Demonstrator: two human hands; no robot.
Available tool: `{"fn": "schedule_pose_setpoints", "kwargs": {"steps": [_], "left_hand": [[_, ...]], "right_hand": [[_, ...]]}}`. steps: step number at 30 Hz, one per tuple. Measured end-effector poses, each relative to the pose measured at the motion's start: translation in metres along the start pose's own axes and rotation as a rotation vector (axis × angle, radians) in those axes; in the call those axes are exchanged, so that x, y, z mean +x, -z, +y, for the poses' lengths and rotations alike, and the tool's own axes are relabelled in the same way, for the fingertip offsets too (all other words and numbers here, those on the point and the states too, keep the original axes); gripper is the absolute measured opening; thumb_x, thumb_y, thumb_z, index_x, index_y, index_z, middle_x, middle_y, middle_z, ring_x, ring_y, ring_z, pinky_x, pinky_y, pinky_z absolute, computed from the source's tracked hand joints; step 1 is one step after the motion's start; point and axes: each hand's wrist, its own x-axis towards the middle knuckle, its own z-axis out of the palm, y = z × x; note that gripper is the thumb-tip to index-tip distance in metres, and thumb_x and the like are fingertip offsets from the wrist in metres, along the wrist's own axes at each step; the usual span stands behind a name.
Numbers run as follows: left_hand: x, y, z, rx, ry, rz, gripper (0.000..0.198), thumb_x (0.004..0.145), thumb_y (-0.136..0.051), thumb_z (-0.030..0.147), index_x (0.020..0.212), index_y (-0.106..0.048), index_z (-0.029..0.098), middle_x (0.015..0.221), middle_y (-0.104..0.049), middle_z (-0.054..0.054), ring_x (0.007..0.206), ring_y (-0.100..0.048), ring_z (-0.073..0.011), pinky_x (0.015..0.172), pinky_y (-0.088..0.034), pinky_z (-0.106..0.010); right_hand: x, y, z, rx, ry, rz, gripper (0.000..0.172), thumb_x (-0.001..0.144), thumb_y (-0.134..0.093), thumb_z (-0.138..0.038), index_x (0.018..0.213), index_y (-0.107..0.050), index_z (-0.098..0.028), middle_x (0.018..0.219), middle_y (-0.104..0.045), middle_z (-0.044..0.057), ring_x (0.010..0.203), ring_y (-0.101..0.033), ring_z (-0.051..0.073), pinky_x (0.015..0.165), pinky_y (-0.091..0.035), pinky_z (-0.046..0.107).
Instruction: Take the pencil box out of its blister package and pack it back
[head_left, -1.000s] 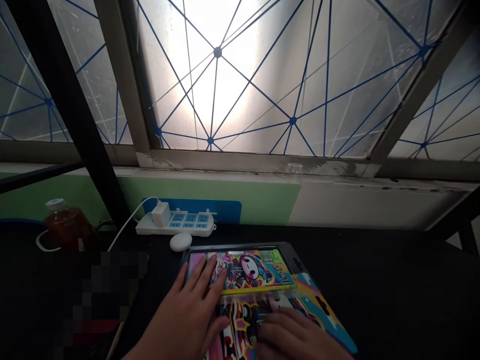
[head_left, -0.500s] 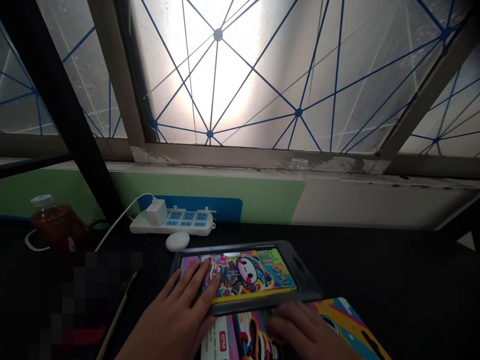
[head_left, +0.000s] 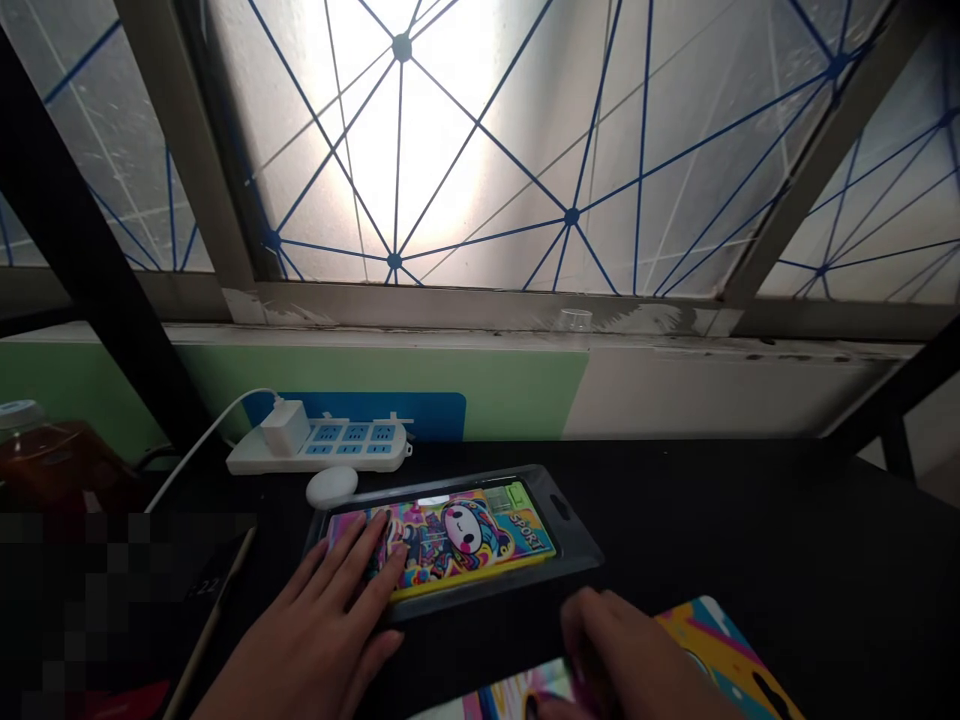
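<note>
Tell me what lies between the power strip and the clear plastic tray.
The head view shows a white oval object on the black tabletop, between the power strip and the clear plastic tray.

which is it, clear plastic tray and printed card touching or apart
Apart: in the head view, a strip of black tabletop shows between the clear plastic tray and the printed card.

A person's bare left hand (head_left: pixel 322 615), slim tapering fingers (head_left: pixel 381 590), smooth back, narrow thumb (head_left: pixel 377 656), bare right hand (head_left: pixel 637 650), rounded knuckles, outline partly blurred
</note>
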Motion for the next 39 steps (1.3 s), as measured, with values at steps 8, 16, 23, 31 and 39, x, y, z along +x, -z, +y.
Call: {"fn": "schedule_pose_setpoints", "kwargs": {"steps": [8, 16, 23, 31, 39], "left_hand": [[0.0, 0.003, -0.001, -0.108, -0.075, 0.038, 0.042, 0.11, -0.038, 0.046, 0.117, -0.072, 0.024, 0.141, -0.068, -0.008, 0.126, -0.068, -0.0294, 0.089, -0.062, -0.037], [-0.007, 0.0, 0.0, -0.363, 0.008, -0.093, 0.023, 0.106, -0.051, 0.041, 0.105, -0.068, 0.027, 0.149, -0.062, -0.005, 0.138, -0.058, -0.027, 0.108, -0.053, -0.04], [0.002, 0.009, -0.001, -0.301, 0.01, -0.035, 0.035, 0.103, -0.055, 0.043, 0.131, -0.066, 0.025, 0.139, -0.07, -0.006, 0.126, -0.066, -0.0278, 0.101, -0.057, -0.037], [0.005, 0.01, 0.0, -0.317, -0.003, 0.008, 0.036, 0.105, -0.053, 0.041, 0.135, -0.066, 0.026, 0.138, -0.071, -0.004, 0.127, -0.064, -0.0267, 0.104, -0.053, -0.037], [0.005, 0.008, -0.001, -0.344, -0.002, 0.016, 0.035, 0.104, -0.054, 0.043, 0.134, -0.067, 0.028, 0.138, -0.071, -0.002, 0.126, -0.064, -0.0249, 0.107, -0.05, -0.035]], "right_hand": [[0.02, 0.078, 0.082, 0.12, -0.343, -0.287, 0.046, 0.097, -0.054, -0.066, 0.082, -0.062, -0.024, 0.078, -0.067, 0.0, 0.069, -0.06, 0.018, 0.06, -0.041, 0.027], [0.015, 0.089, 0.101, 0.147, -0.438, -0.361, 0.05, 0.087, -0.062, -0.071, 0.077, -0.072, -0.023, 0.076, -0.07, 0.001, 0.068, -0.061, 0.02, 0.058, -0.041, 0.028], [0.02, 0.093, 0.105, 0.097, -0.444, -0.271, 0.053, 0.089, -0.058, -0.074, 0.082, -0.075, -0.024, 0.081, -0.074, 0.002, 0.074, -0.067, 0.023, 0.062, -0.046, 0.029], [0.023, 0.099, 0.101, -0.004, -0.377, -0.113, 0.048, 0.089, -0.059, -0.07, 0.091, -0.079, -0.026, 0.093, -0.079, 0.003, 0.087, -0.072, 0.026, 0.076, -0.052, 0.033], [0.021, 0.107, 0.108, -0.038, -0.339, -0.095, 0.049, 0.089, -0.059, -0.069, 0.093, -0.081, -0.025, 0.096, -0.08, 0.005, 0.088, -0.072, 0.026, 0.077, -0.052, 0.033]]}}
